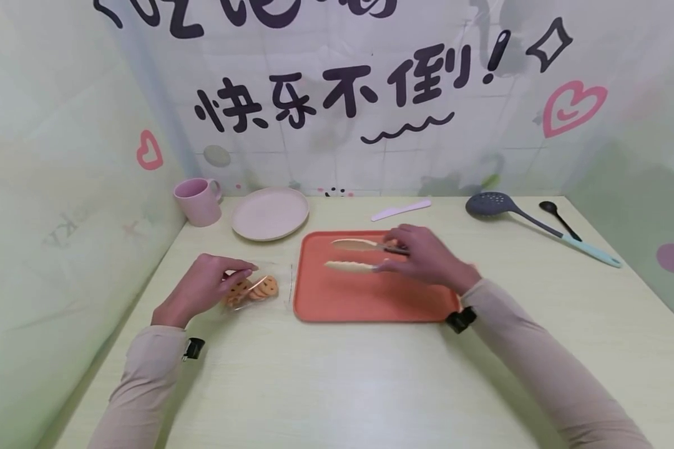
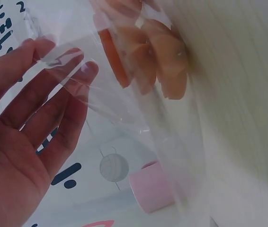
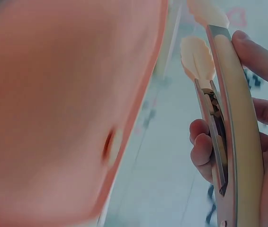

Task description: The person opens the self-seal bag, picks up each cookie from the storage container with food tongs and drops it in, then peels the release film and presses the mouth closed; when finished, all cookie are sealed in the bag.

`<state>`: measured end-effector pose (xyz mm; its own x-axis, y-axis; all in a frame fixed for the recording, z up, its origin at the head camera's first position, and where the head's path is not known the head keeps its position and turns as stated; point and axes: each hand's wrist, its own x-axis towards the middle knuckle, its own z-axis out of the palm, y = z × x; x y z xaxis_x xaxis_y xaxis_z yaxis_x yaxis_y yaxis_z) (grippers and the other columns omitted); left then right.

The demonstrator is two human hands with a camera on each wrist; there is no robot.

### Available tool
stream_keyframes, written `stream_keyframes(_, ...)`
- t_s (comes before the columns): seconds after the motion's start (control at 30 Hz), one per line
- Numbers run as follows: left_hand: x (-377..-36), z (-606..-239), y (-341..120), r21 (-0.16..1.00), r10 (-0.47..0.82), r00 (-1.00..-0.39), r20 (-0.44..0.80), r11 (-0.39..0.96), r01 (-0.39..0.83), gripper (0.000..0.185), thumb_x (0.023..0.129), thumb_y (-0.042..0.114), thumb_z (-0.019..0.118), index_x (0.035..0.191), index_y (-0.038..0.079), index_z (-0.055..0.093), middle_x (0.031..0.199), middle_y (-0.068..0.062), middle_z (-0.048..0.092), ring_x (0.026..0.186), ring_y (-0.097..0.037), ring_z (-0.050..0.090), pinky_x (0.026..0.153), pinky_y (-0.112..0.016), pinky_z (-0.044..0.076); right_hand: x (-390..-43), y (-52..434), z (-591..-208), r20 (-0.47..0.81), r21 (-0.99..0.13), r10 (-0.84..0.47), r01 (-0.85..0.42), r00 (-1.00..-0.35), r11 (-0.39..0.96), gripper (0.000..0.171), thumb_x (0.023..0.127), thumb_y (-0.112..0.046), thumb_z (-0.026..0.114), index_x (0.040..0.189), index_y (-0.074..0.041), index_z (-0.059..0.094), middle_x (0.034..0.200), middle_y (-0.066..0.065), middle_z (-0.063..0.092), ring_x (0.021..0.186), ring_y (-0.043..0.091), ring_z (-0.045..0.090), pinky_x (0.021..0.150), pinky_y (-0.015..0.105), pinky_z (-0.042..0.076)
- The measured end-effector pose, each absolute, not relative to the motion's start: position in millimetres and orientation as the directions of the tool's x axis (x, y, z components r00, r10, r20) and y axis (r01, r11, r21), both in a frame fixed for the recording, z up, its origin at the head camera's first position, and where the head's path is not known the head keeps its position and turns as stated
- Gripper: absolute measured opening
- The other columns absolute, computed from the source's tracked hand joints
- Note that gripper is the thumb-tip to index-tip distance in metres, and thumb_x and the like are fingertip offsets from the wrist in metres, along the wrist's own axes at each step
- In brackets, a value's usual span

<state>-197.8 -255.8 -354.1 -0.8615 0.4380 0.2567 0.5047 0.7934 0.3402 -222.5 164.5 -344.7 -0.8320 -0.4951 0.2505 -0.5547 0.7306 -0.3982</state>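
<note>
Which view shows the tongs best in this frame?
The head view: the tongs show with both pale tips apart over the orange tray, gripped by the right hand. The right wrist view shows only a close, partial side of them. The left wrist view shows none.

1. A pink mug (image 1: pixel 198 201) stood beyond my left hand, near the wall.
2. A pale plate (image 1: pixel 269 212) lay just beside it.
3. A white knife (image 1: pixel 400 210) lay beyond my right hand.
4. A slotted spoon (image 1: pixel 530 223) and a small black spoon (image 1: pixel 559 219) lay far to my right.
</note>
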Motion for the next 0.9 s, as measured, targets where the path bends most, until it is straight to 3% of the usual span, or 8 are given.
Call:
stream_keyframes(0.37,-197,-352,-256,0.344,0.434,-0.868,0.242,0.798,0.495,0.019,0.094,0.008,0.069,0.11,0.01,0.079,0.102,-0.007,0.079,0.081,-0.014,0.073,0.075,-0.038,0.062,-223,265,-352,0.257,-0.296,-0.327,-0.396,-0.909,0.869,0.048,0.077,-0.044,0.086,0.101,-0.005,0.069,0.083,0.009,0.065,0.072,0.017,0.054,0.065,0.031,0.043)
stream_keyframes(0.9,-195,-348,-256,0.34,0.436,-0.871,0.228,0.802,0.491,0.018,0.093,0.009,0.07,0.109,0.01,0.079,0.101,-0.005,0.079,0.084,-0.013,0.073,0.075,-0.034,0.059,-232,276,-355,0.186,-0.326,-0.301,-0.348,-0.935,0.879,0.05,0.079,-0.044,0.084,0.103,-0.003,0.07,0.083,0.008,0.067,0.072,0.018,0.054,0.065,0.031,0.042)
